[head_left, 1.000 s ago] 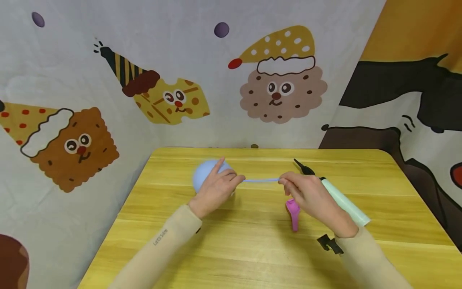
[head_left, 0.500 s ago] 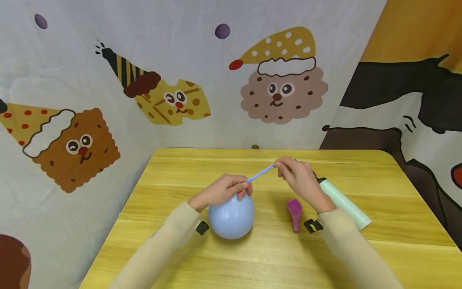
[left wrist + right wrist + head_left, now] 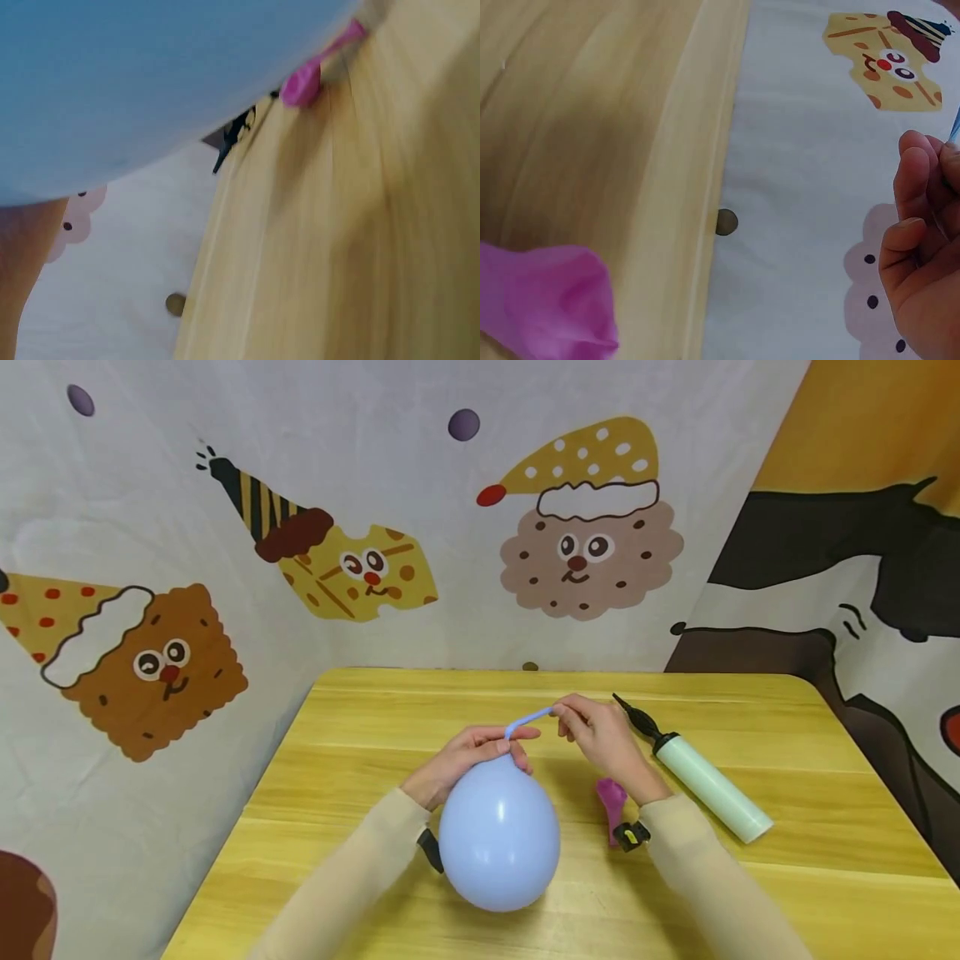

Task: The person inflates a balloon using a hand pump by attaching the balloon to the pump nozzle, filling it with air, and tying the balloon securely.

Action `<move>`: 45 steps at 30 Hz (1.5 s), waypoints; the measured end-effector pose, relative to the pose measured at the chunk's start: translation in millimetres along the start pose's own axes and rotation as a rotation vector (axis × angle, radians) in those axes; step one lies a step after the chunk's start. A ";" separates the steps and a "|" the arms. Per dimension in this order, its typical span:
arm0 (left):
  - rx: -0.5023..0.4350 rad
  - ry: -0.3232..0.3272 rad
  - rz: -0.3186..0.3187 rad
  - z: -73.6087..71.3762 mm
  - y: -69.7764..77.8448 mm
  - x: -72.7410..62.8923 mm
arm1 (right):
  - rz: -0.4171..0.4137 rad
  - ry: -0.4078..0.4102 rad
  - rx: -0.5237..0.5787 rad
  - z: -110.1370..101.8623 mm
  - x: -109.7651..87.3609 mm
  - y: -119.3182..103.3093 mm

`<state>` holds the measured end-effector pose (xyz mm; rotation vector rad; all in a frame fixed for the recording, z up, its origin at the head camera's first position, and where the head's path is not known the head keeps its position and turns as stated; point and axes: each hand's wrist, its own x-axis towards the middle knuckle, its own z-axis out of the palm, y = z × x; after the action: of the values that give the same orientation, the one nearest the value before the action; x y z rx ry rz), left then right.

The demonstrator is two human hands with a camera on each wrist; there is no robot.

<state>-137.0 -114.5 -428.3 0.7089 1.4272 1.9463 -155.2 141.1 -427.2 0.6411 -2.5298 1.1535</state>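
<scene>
An inflated light blue balloon [image 3: 500, 835] hangs round end down over the wooden table in the head view. My left hand [image 3: 465, 756] pinches it at the base of its neck, thumb in front, with other fingers extended to the right. The neck is stretched up and right as a thin strip, and my right hand [image 3: 596, 735] pinches its end. In the left wrist view the balloon [image 3: 135, 90] fills the upper left and hides most of the hand. The right wrist view shows the right hand [image 3: 930, 255] with its fingers curled and a sliver of blue at the edge.
A deflated pink balloon [image 3: 611, 797] lies on the table [image 3: 337, 877] by the right wrist, partly covered by the wrist camera [image 3: 632, 836]. Right of it lies a pale green hand pump [image 3: 712, 789] with a black nozzle. A printed cloth [image 3: 465, 568] hangs behind the table.
The balloon has swung from behind the left hand to below it, nearer the table's front. The left hand has turned, and both hands keep hold of the neck, which is now bent.
</scene>
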 end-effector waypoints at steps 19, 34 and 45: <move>-0.319 0.375 0.209 15.8 6.4 3.4 | -0.047 -0.011 0.080 20.0 -30.9 -15.3; 0.283 0.323 0.062 15.9 10.4 11.5 | -0.533 -0.003 -0.475 -8.5 -44.1 -49.3; 1.003 0.143 0.112 24.9 11.5 16.9 | -0.594 0.059 -0.580 -7.5 -40.0 -64.3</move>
<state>-132.1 -88.9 -409.4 1.0881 2.5110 1.2633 -87.7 120.5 -398.5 1.0556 -2.2104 0.2190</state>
